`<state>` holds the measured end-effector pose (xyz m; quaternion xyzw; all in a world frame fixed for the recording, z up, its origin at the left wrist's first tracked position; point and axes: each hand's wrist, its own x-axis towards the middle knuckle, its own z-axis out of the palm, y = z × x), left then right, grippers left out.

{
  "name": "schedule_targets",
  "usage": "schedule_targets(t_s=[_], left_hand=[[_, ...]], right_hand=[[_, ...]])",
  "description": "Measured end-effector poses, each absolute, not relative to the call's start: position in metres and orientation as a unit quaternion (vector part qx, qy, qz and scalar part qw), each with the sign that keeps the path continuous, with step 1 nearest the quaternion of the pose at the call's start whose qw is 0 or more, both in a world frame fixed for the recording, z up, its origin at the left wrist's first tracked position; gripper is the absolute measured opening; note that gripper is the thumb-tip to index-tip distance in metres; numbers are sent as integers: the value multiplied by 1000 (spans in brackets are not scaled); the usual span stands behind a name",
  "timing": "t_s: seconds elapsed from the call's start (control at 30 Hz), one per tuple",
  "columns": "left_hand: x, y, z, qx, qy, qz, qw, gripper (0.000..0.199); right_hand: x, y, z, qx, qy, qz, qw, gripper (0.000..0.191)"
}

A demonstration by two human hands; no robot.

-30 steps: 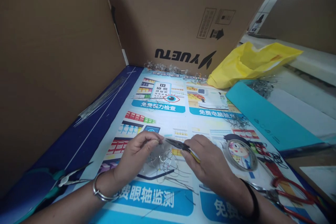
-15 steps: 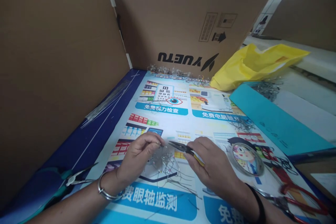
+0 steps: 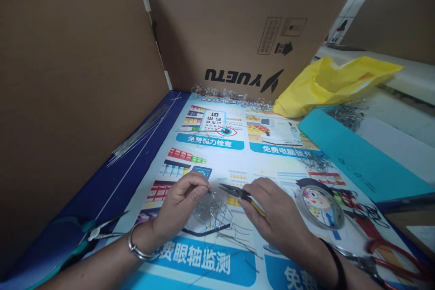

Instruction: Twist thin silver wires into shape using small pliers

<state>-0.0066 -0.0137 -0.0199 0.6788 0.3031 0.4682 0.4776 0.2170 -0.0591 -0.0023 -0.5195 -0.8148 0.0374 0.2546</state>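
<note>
Between finger and thumb, my left hand (image 3: pixel 185 195) pinches a thin piece of wire, its far end hard to make out. My right hand (image 3: pixel 270 206) is wrapped round the yellow handles of long-nose pliers (image 3: pixel 234 190). Their dark jaws point left, a little apart from my left fingertips. Under and between both hands lies a loose tangle of thin silver wire (image 3: pixel 210 213). More bent wire pieces (image 3: pixel 239 238) are scattered just below it on the printed poster sheet (image 3: pixel 217 163).
Green-handled pliers (image 3: pixel 81 240) lie at left, near a bundle of straight wires (image 3: pixel 139 136). To the right are a tape roll (image 3: pixel 321 206), red-handled scissors (image 3: pixel 390 258), a turquoise box (image 3: pixel 360 158) and a yellow bag (image 3: pixel 333 84). Cardboard walls (image 3: pixel 238 18) stand behind and left.
Hardly anything differs. The whole view has shifted very slightly, and both hands keep the same pose, with the pliers still beside the left fingertips.
</note>
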Motion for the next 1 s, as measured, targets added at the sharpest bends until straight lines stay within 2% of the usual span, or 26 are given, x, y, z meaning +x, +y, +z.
schedule_targets(t_s=[0.7,1.0], left_hand=[[-5,-14,-20,745,318,465,357,8],[-5,-15,-21,758,305,464,343,9]], right_hand=[[212,-61,-1,-512,-823,28,244,18],[208,-61,-1,-522,-825,16,216,20]])
